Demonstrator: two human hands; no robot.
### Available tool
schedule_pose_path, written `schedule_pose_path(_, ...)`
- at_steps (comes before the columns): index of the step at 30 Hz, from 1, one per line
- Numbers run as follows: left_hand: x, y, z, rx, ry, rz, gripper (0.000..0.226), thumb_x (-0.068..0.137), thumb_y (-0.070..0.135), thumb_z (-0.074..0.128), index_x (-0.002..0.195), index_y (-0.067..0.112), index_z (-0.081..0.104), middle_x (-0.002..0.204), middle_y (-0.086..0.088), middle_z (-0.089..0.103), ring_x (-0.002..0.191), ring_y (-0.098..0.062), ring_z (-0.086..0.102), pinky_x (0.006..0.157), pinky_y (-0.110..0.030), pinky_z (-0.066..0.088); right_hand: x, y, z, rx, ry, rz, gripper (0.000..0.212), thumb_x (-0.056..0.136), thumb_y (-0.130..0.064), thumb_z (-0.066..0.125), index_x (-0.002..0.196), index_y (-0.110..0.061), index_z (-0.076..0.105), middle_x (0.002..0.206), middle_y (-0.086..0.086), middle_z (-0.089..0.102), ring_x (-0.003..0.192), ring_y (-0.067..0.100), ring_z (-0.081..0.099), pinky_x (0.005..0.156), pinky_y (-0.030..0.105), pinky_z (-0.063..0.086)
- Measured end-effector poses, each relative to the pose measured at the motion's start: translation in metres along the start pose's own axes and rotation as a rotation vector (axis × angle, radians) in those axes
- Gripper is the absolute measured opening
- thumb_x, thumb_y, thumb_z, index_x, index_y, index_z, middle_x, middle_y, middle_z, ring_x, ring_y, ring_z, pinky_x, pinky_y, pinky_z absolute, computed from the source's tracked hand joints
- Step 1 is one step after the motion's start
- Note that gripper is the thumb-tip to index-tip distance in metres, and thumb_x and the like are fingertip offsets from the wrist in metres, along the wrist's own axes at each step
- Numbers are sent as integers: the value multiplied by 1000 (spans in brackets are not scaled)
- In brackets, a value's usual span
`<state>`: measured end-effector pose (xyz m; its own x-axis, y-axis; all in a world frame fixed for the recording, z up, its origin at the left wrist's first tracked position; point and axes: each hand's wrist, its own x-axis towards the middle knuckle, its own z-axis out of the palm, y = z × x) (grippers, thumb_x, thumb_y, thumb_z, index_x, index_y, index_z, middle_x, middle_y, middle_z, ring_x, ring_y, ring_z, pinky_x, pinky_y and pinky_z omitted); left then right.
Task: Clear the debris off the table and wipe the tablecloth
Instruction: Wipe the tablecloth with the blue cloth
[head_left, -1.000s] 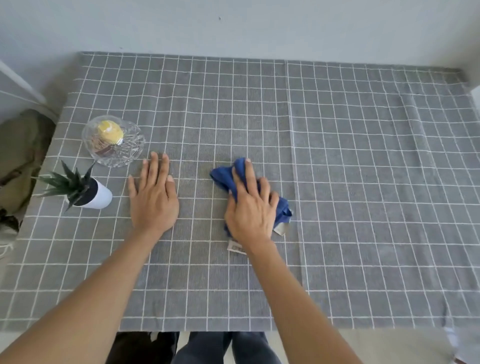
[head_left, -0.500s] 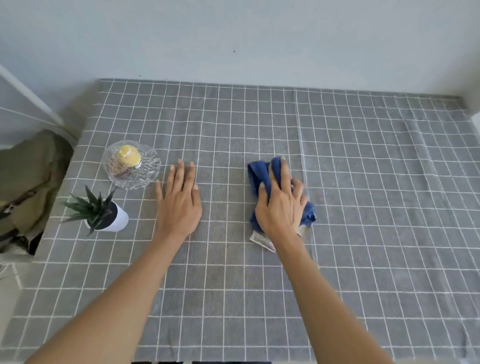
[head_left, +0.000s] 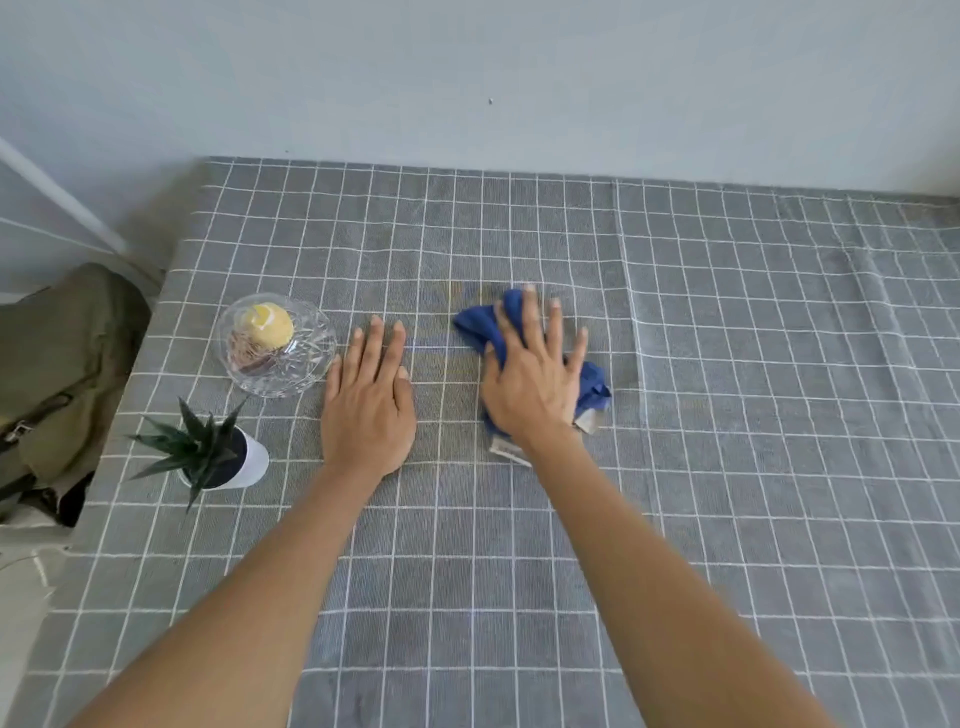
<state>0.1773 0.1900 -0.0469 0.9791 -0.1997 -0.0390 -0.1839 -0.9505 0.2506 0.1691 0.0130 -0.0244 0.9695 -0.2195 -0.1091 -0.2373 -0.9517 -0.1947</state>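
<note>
A grey tablecloth (head_left: 727, 364) with a white grid covers the whole table. My right hand (head_left: 535, 379) lies flat on a crumpled blue cloth (head_left: 480, 322), pressing it onto the tablecloth near the middle. The cloth's pale label sticks out by my wrist. My left hand (head_left: 369, 405) rests palm down on the tablecloth just left of it, fingers together, holding nothing. No loose debris shows on the cloth.
A cut-glass bowl (head_left: 306, 358) with a yellow object inside stands left of my left hand. In front of it is a small spiky plant in a white pot (head_left: 249, 462). A wall runs along the table's far edge. An olive bag (head_left: 57, 364) lies beyond the left edge.
My right hand has slid the blue cloth away from me across the tablecloth. The view has tilted up and shows more wall. My left hand stays flat in place.
</note>
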Motion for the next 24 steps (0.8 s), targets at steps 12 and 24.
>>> schedule_pose_path(12, 0, -3, 1, -10, 14, 3, 55, 98, 33, 10, 152, 29, 0, 159, 6, -4, 148, -14, -5, 119, -36, -4, -6, 96, -18, 74, 107, 352, 53, 98, -38, 30, 150, -34, 18, 160, -6, -5, 147, 25, -3, 115, 49, -1)
schedule_pose_path(24, 1, 6, -13, 2, -167, -31, 54, 102, 32, 10, 150, 24, -14, 158, 0, -20, 145, -17, -18, 118, -42, -12, -106, 37, -4, 146, 57, 406, 59, 95, -43, 38, 150, -27, 24, 160, -2, 12, 132, 31, 27, 104, 47, 26)
